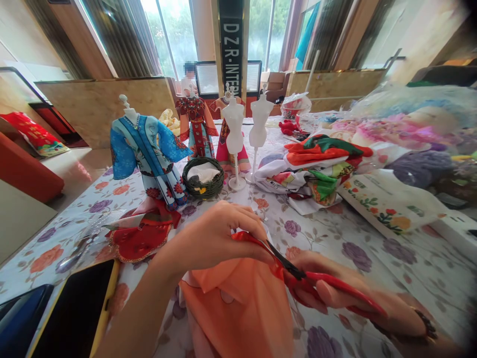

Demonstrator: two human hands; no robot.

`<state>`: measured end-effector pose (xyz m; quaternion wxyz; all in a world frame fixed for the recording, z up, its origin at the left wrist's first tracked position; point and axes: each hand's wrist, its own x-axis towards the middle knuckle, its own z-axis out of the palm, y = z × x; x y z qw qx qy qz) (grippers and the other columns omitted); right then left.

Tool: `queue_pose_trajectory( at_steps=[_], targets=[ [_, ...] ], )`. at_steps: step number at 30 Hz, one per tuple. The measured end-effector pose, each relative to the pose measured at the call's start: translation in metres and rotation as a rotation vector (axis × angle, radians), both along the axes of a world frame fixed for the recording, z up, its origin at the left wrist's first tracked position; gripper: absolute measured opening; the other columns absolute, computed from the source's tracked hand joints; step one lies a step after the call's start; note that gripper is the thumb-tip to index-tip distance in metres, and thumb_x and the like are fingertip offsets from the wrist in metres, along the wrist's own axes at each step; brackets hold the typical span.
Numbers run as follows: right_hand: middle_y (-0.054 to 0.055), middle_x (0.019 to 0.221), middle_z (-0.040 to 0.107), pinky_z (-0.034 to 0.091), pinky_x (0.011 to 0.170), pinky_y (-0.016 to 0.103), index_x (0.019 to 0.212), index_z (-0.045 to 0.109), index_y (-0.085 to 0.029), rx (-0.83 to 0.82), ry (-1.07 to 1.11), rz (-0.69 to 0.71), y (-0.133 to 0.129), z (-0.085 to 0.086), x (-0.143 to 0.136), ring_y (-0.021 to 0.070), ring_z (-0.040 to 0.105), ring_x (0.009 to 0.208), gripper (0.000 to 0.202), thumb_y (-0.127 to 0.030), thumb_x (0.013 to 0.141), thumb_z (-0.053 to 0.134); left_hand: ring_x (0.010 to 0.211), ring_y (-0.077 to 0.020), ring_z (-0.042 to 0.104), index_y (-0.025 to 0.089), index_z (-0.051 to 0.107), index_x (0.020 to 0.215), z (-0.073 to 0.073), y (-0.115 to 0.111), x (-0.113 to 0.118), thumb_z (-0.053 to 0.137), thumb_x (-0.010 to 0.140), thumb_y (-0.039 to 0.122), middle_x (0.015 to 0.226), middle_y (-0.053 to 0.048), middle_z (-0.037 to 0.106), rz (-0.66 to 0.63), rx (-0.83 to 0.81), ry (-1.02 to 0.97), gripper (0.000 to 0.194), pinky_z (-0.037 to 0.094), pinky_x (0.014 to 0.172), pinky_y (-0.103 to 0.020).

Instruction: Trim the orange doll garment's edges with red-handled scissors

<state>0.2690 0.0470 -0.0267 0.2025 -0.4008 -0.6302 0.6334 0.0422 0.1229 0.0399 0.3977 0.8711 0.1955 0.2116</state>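
My left hand [227, 233] pinches the upper edge of an orange fabric piece [238, 298], where a red satin part shows under the fingers. The cloth hangs down from there onto the table. In my right hand [324, 278] are scissors [346, 286] with red handles and dark blades. The blades point up and to the left, close to my left fingertips and at the fabric's red edge. Whether they cut into the cloth I cannot tell. Left of the fabric lies a red garment piece [143, 238] with a patterned trim.
A blue robe on a small dress form [139, 144], a dark woven basket [203, 179] and bare white dress forms [234, 127] stand ahead. A pile of coloured fabrics [316, 169] lies right, beside a floral white box [391, 204]. A yellow-cased phone [76, 313] lies front left.
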Motion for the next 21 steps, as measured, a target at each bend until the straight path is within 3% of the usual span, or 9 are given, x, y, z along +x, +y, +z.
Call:
queue_pose_trajectory(
  at_steps=[10, 16, 21],
  targets=[
    [0.000, 0.075, 0.041, 0.032, 0.059, 0.033, 0.096, 0.049, -0.016, -0.066, -0.061, -0.048, 0.000, 0.004, -0.004, 0.0135, 0.035, 0.062, 0.073, -0.084, 0.069, 0.044, 0.070, -0.0101, 0.055, 0.009, 0.072, 0.072, 0.000, -0.002, -0.002, 0.072, 0.076, 0.022, 0.071, -0.003, 0.068, 0.032, -0.024, 0.022, 0.013, 0.045, 0.067, -0.021],
    [-0.003, 0.066, 0.038, 0.027, 0.056, 0.031, 0.094, 0.052, -0.016, -0.093, -0.090, -0.060, -0.001, 0.015, -0.007, 0.0127, 0.031, 0.058, 0.081, -0.089, 0.061, 0.045, 0.071, -0.0109, 0.055, 0.010, 0.072, 0.072, -0.001, 0.000, -0.002, 0.071, 0.077, 0.024, 0.071, -0.003, 0.068, 0.037, -0.041, 0.031, 0.015, 0.045, 0.067, -0.021],
    [-0.003, 0.066, 0.037, 0.027, 0.055, 0.031, 0.091, 0.053, -0.015, -0.038, -0.040, -0.058, 0.000, 0.010, -0.007, 0.0126, 0.032, 0.058, 0.074, -0.085, 0.067, 0.046, 0.070, -0.0110, 0.053, 0.010, 0.073, 0.073, -0.002, 0.001, -0.002, 0.070, 0.078, 0.026, 0.069, -0.003, 0.068, 0.023, -0.044, 0.038, 0.016, 0.045, 0.067, -0.022]
  ],
)
